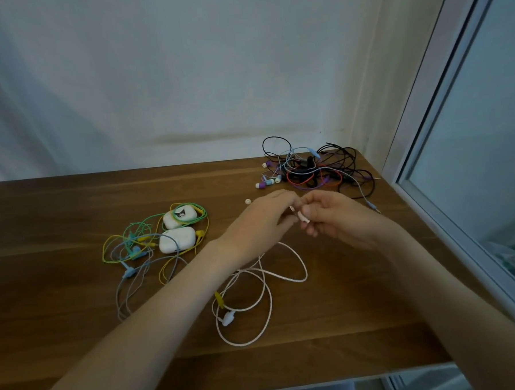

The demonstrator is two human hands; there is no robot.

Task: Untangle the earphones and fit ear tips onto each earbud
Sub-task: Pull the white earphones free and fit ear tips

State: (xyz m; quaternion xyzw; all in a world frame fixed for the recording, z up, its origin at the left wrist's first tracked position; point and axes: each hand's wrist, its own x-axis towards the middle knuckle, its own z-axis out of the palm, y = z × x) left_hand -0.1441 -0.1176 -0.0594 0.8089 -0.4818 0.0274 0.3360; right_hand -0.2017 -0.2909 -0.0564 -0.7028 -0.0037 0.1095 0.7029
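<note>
Head view, looking down onto a wooden table (72, 210) set against a pale wall (184, 79), with a window frame (425, 120) at the right. Just above the table's middle, both hands closed on one white earbud (303, 217). Right hand (338, 220): fingers curled, thumb and forefinger pinching the earbud's body. Left hand (263, 221): back toward the camera, fingers bent round the earbud's upper end and touching those of the right hand; impossible to tell whether an ear tip lies between them. Hanging from the earbud and looping over the table beneath both wrists, a white cable (296, 279) carrying a yellow clip (219, 299) and a white remote (228, 318). Just beyond the left hand, apart from it, one loose ear tip (248, 201) lying on the wood. To the left, two white cases (177, 239) side by side amid a loose tangle of green, yellow and grey-blue earphones (133, 246). At the far right corner, a dense heap of black, red, purple and blue earphones (317, 167), several of its earbuds pointing left.
</note>
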